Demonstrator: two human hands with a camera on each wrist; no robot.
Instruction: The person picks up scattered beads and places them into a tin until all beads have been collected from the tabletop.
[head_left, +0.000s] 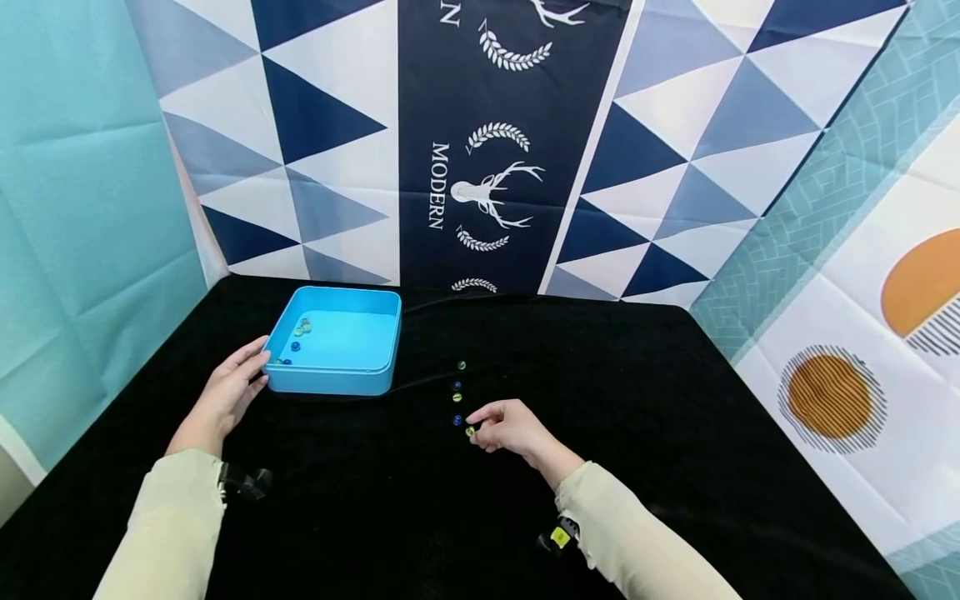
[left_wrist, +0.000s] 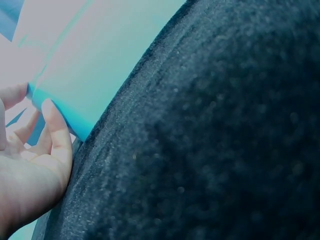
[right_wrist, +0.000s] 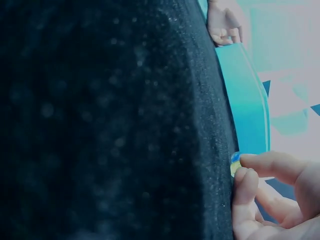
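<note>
A blue square tray [head_left: 330,385] sits on the black cloth and holds several marbles [head_left: 301,328] in its left corner. My left hand [head_left: 225,392] rests against the tray's left front corner [left_wrist: 55,105], fingers straight. Right of the tray, several marbles [head_left: 457,392] lie in a short line on the cloth. My right hand [head_left: 510,429] pinches the nearest one, a yellow-green marble [head_left: 470,432], between thumb and forefinger. In the right wrist view that marble [right_wrist: 235,164] shows blue and yellow at the fingertips [right_wrist: 247,170].
A black cable [head_left: 420,383] runs across the cloth from the tray's right side. Patterned backdrops stand behind and at both sides. Black cloth [head_left: 637,400] stretches bare to the right of the marbles.
</note>
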